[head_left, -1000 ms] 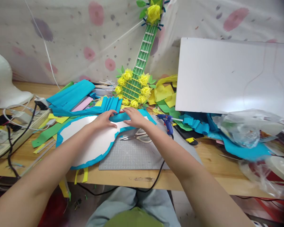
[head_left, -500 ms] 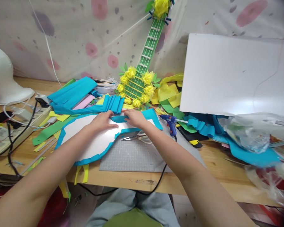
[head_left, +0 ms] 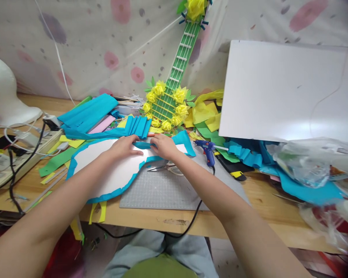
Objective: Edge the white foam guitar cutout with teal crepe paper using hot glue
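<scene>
A white guitar-shaped board (head_left: 89, 164) with blue crepe paper folded over its edges lies in front of me. My left hand (head_left: 123, 146) grips its far edge near the narrow part, thumb resting flat on the white face. Just to the right, my right hand (head_left: 164, 146) is closed on the blue crepe paper edging (head_left: 143, 145) along the neck; its fingertips are partly hidden. Past that hand, a loose blue flap (head_left: 185, 143) stands up at the neck's end. Scissors (head_left: 158, 168) lie below the neck on a grey cutting mat (head_left: 156, 193).
A blue glue gun (head_left: 208, 151) lies right of the neck, its black cord running to the table's front. A green paper guitar with yellow flowers (head_left: 174, 83) leans at the back. A white board (head_left: 278, 92), plastic bag (head_left: 304, 162), power strip (head_left: 20, 158) and foam head (head_left: 8, 92) surround the workspace.
Both hands keep their places on the board's far edge. The flap at the neck's end has lifted and bent more. The whole view has shifted slightly.
</scene>
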Demonstrator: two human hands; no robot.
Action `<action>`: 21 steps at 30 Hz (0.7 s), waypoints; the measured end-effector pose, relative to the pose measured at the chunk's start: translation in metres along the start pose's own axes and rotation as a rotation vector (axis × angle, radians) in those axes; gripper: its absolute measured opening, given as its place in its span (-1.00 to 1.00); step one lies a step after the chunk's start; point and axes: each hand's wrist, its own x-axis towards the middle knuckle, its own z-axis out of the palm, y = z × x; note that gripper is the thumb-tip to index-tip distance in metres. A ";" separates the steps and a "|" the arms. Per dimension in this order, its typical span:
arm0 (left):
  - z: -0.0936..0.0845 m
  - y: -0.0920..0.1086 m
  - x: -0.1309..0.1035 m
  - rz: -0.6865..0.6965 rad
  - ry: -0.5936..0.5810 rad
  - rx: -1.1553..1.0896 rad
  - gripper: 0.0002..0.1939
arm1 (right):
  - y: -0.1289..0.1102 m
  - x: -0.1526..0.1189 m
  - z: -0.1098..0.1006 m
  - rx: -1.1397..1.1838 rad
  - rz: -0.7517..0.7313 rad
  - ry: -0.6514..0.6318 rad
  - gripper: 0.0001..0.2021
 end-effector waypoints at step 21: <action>0.007 -0.006 0.003 0.020 0.069 0.143 -0.46 | -0.006 -0.016 0.010 0.052 0.147 0.080 -0.73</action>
